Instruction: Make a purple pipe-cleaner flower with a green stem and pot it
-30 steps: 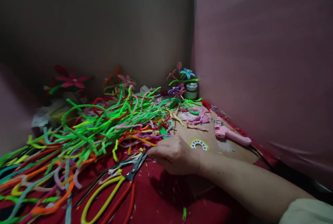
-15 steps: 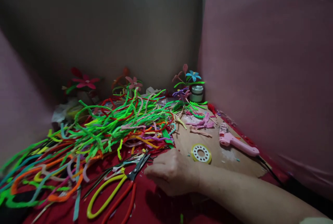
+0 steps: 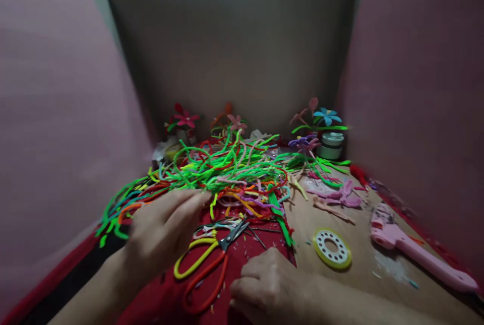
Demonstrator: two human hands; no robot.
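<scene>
My left hand reaches in from the left, back upward and slightly blurred, fingers stretched towards the near edge of a heap of pipe cleaners, mostly bright green. Whether its fingertips touch the heap I cannot tell. My right hand is low in front with its fingers curled closed; whatever may be inside them is hidden. Between the hands lie scissors with one yellow and one red handle, blades slightly apart. A strip of green pipe cleaners lies beyond my right hand.
On the brown board at right lie a roll of yellow-edged tape, a pink glue gun and pink pipe-cleaner pieces. Behind stand pipe-cleaner flowers and a pale jar. Pink walls rise on both sides.
My left hand has come into view over the left part of the heap. The view has swung left, so things sit further right; my right hand is now lower in the picture, still closed.
</scene>
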